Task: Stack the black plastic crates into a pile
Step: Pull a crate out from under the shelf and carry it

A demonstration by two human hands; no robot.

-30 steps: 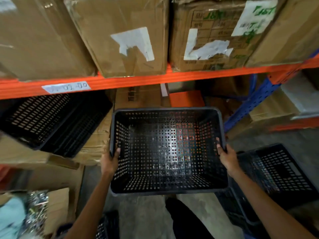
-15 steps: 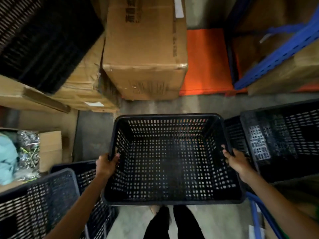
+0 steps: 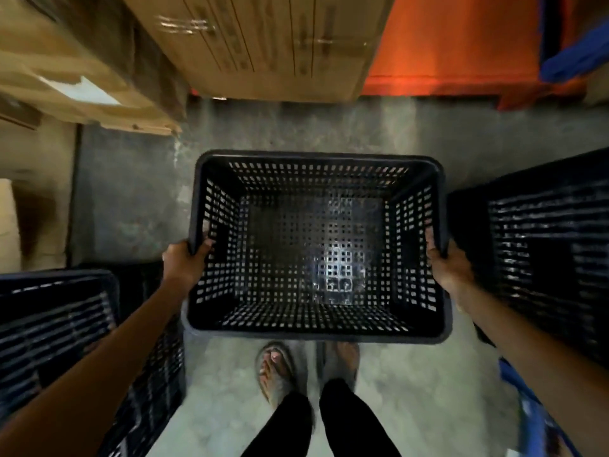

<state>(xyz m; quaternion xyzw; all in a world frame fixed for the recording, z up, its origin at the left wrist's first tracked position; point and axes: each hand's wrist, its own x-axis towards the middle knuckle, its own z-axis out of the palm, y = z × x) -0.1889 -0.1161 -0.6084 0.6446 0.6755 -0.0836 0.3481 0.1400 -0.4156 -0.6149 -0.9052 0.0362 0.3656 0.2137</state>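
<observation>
I hold an empty black perforated plastic crate [image 3: 316, 161] level in front of me, above the concrete floor and my feet. My left hand [image 3: 184, 263] grips its left rim with the fingers curled inside. On the opposite rim my right hand [image 3: 449, 268] is closed in the same way. A second black crate [image 3: 52, 321] stands low at my left, partly behind my left forearm. Another black crate [image 3: 547, 245] stands at my right, close to the held crate's right wall.
Cardboard boxes [image 3: 273, 47] sit on the floor ahead and to the left [image 3: 75, 61]. An orange surface [image 3: 454, 44] lies at the back right, with a blue rack part [image 3: 573, 61] beside it. My sandalled feet [image 3: 280, 374] stand on the bare concrete floor [image 3: 131, 192].
My view has tilted from the shelves down to the floor. The crate in my hands has come down from shelf height to low in front of me, between the two side crates.
</observation>
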